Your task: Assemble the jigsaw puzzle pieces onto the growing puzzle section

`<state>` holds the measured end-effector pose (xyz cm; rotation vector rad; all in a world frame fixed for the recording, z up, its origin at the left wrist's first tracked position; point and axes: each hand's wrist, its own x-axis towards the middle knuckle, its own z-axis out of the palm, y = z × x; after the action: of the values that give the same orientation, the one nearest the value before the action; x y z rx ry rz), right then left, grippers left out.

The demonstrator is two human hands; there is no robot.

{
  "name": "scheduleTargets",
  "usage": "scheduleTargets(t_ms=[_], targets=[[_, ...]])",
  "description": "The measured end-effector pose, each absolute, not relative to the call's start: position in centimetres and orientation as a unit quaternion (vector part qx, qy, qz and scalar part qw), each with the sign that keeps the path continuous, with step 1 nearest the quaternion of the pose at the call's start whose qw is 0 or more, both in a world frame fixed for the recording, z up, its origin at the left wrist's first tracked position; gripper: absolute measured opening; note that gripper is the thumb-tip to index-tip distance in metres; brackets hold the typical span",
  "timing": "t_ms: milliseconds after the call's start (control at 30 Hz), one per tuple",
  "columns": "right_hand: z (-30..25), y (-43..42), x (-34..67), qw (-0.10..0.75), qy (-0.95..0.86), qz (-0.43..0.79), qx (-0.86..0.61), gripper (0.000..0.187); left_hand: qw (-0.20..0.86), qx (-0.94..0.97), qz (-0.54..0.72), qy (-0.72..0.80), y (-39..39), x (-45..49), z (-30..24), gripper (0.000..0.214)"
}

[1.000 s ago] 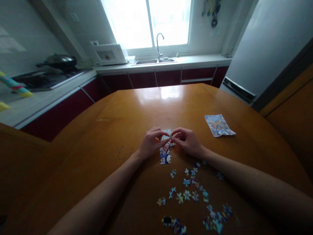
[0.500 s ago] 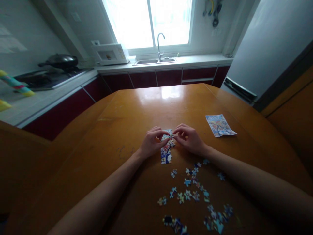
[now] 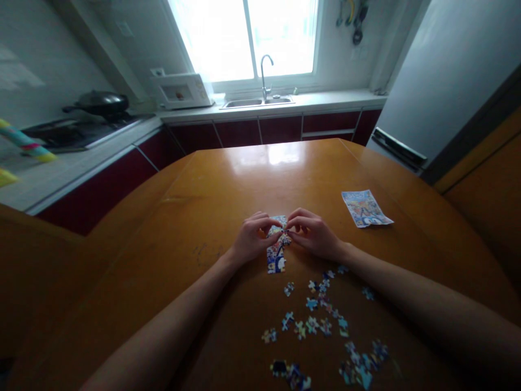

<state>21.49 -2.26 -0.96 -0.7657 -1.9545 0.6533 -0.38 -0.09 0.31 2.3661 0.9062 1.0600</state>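
A small joined strip of jigsaw puzzle (image 3: pixel 276 259) lies on the wooden table (image 3: pixel 211 201) in front of me. My left hand (image 3: pixel 252 239) rests at the strip's upper left with fingers curled, thumb and fingers pinching its top edge. My right hand (image 3: pixel 313 233) is curled at the upper right, fingertips pinched on a small puzzle piece (image 3: pixel 286 231) against the strip. The two hands' fingertips nearly touch. Several loose puzzle pieces (image 3: pixel 321 320) are scattered nearer to me, on the right.
A printed reference picture (image 3: pixel 366 208) lies on the table to the right. Beyond the table runs a counter with a sink (image 3: pixel 258 101), a microwave (image 3: pixel 181 90) and a stove with a pan (image 3: pixel 101 101). A fridge (image 3: pixel 439 81) stands at the right.
Both hands stay at the top of the strip. My right hand's fingertips have shifted slightly left and down onto the strip's edge.
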Motion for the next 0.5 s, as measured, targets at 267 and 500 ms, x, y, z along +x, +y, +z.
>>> scheduleTargets(t_ms=[267, 500], targets=[[-1.07, -2.17, 21.31, 0.451, -0.797, 0.265, -0.302, 0.007, 0.198, 0.850, 0.363, 0.326, 0.00, -0.56, 0.16, 0.011], [-0.89, -2.28, 21.41, 0.451, -0.798, 0.263, -0.301, 0.007, 0.201, 0.851, 0.358, 0.326, -0.05, -0.47, 0.22, 0.009]])
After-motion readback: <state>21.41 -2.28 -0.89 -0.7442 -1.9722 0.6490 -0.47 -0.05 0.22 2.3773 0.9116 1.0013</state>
